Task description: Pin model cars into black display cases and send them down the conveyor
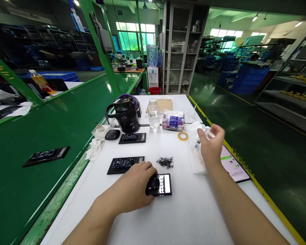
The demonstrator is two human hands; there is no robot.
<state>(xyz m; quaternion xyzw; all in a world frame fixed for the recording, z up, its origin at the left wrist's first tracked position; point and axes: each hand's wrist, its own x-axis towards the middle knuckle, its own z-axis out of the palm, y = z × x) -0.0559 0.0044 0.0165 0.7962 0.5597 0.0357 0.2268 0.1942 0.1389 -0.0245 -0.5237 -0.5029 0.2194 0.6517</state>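
Observation:
My left hand [136, 183] is closed around the left side of a small black rectangular panel [164, 185], which lies on the white table with a shiny light patch at its right end. Fingers cover part of its dark raised design. Just behind that hand lies a similar black panel [121, 165], and another black panel [132, 137] sits farther back. A pile of small black pieces [165, 162] is beside the held panel. My right hand [213, 143] hovers by crumpled white tissue and plastic [197, 160], thumb and fingers apart. Near its thumb is a slim blue-tipped object [197, 144].
A yellow tape roll [183, 136], tissue pack [173, 120], clear bottle [153, 114], black jug [126, 115] and black mouse [112, 134] stand toward the back. A phone [236, 166] lies at the right edge. Another panel [47, 156] rests on the green surface left.

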